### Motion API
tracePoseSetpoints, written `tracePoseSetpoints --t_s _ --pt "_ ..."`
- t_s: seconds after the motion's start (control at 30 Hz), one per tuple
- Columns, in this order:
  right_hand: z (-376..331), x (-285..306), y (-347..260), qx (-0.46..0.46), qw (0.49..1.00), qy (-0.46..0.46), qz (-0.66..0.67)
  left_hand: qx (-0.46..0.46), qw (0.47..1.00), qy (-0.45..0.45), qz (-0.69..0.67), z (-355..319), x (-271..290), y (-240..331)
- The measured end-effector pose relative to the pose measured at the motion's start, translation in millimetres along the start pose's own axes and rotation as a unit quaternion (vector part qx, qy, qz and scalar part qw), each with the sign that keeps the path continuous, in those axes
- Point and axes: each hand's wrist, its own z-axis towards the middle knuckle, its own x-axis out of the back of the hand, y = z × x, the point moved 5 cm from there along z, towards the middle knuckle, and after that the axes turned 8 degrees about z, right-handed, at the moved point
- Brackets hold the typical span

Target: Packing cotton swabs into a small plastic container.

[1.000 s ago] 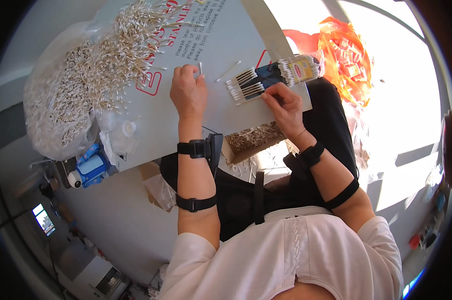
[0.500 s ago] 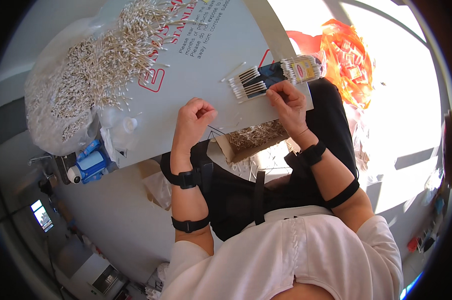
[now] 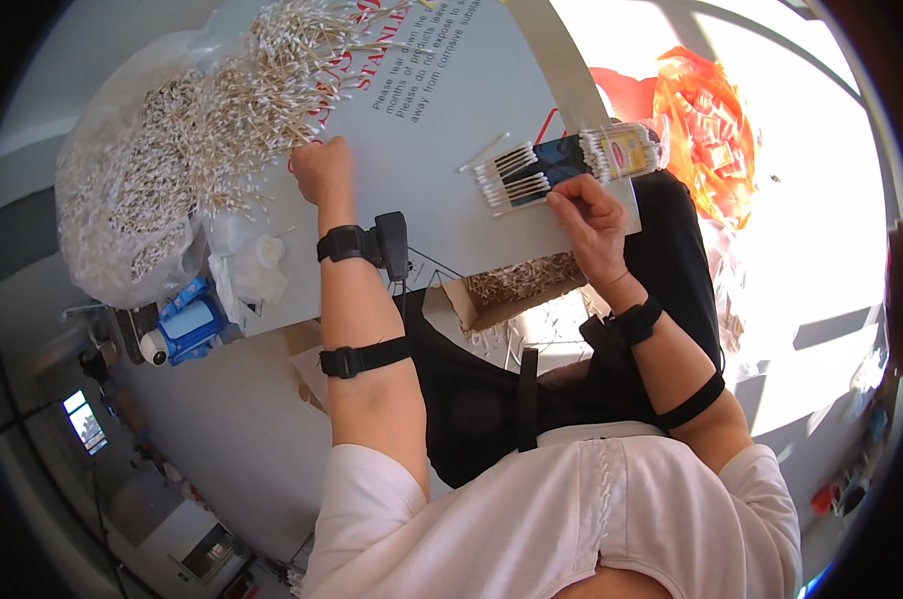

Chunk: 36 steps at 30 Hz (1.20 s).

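My left hand [image 3: 324,172] is at the right edge of a large heap of loose cotton swabs [image 3: 227,130]. Its fingers are curled, and their tips are turned away from view. At the table's right side, my right hand [image 3: 593,225] pinches with thumb and forefinger at the end of a short row of cotton swabs [image 3: 519,190]. This row and a second one, with darker stems, lie side by side by a dark blue sheet [image 3: 559,155]. Beyond the sheet sits a bundle of swabs with a yellow label [image 3: 626,153]. One loose swab [image 3: 484,152] rests to the left of the rows.
A clear plastic bag [image 3: 82,220] surrounds the heap on the grey tabletop [image 3: 422,180]. Near the table's left edge are a whitish translucent container [image 3: 262,255] and a blue-and-white object [image 3: 187,324]. Below the front edge stands a cardboard box [image 3: 471,304] of swabs; an orange bag [image 3: 706,130] is at right.
My left hand has moved left and away from me, from the table's front to the heap. My right hand stays by the swab rows. The whole view has shifted slightly.
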Motion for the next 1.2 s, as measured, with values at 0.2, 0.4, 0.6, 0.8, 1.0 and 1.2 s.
tracePoseSetpoints --t_s 0.2,0.4,0.6,0.8,1.0,1.2 --pt "0.7 -0.3 5.2 -0.011 0.999 -0.007 0.031 -0.220 0.934 -0.226 -0.169 -62.3 -18.7 22.8" --pt "0.9 -0.2 2.7 -0.009 1.000 -0.009 0.022 -0.411 0.888 -0.186 -0.088 -127.4 -7.3 82.0" --pt "24.1 -6.2 -8.7 0.050 0.996 0.038 0.062 -0.474 0.847 -0.037 -0.239 -159.3 -5.5 79.2" --pt "47.0 -16.8 -3.1 0.076 0.995 -0.004 0.058 -0.505 0.838 -0.050 -0.201 -184.4 -10.1 73.1" --pt "51.2 -33.4 -1.9 0.118 0.991 0.018 0.058 -0.292 0.821 -0.063 -0.486 -179.5 -15.5 55.7" --pt "44.6 -39.8 3.0 0.097 0.994 -0.028 0.043 -0.244 0.772 -0.171 -0.562 -187.9 -25.9 67.9"
